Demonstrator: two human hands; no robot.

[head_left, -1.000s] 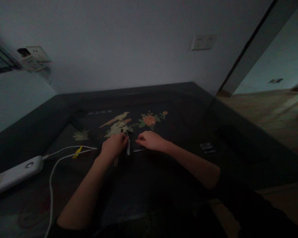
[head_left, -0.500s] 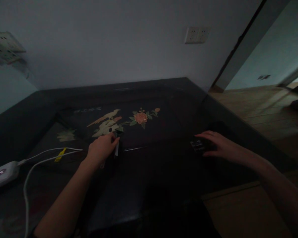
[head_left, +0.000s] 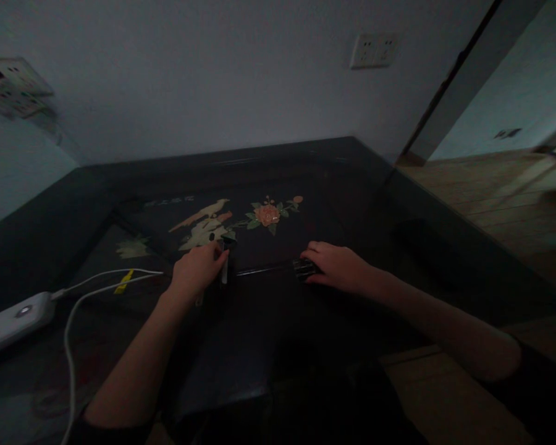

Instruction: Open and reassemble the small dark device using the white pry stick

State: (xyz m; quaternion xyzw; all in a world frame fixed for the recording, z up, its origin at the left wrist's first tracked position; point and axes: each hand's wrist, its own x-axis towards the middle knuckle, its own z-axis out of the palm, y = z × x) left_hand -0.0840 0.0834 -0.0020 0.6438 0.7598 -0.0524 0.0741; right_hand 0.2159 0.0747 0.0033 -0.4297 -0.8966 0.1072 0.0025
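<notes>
My left hand (head_left: 197, 267) is closed on a small dark object with a pale, shiny edge (head_left: 225, 269), held low at the table just in front of the painted bird. Most of that object is hidden behind my fingers, and its kind cannot be made out. Right of centre, my right hand (head_left: 334, 264) has its thumb and fingers wrapped round a small black block with light markings (head_left: 304, 269). The dim light hides what the block is. Both hands are at the glossy black table (head_left: 259, 321), with a gap between the two objects.
A white power strip (head_left: 21, 318) lies at the left, and a white cable (head_left: 69, 346) with a yellow tag (head_left: 123, 282) runs toward my left hand. Painted flowers (head_left: 266, 215) decorate the tabletop. A wall stands behind, with a socket (head_left: 374, 50).
My right hand has moved left toward the middle of the table and has closed round the black block, carrying it along. My left hand keeps its hold in nearly the same place. The view has shifted slightly.
</notes>
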